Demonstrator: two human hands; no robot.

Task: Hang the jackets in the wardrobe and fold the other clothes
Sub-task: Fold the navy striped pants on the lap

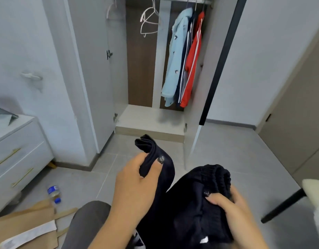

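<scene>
Two hands on one dark navy garment [182, 209], low in the view, in front of the open wardrobe [155, 119]. Left hand [135, 186] grips a bunched end of it, thumb pressed across the fabric, the cloth poking up past the fingers. Right hand [232, 205] clutches the ribbed knit edge, fingers curled into the folds. The garment drapes between both hands and hangs down toward the bottom of the frame — its type can't be told.

Inside the wardrobe, three jackets hang on the rail at the right side: light blue jacket [176, 56], a dark striped one [186, 60] squeezed in the middle, red jacket [192, 63] with white stripes. Spare white hangers [148, 20] hang on the rail to their left.

White drawer unit [16, 151] with gold handles at left. A plastic bottle [54, 193] lies on the grey tile floor beside brown cardboard [25, 225]. Black chair leg [282, 203] at right.
</scene>
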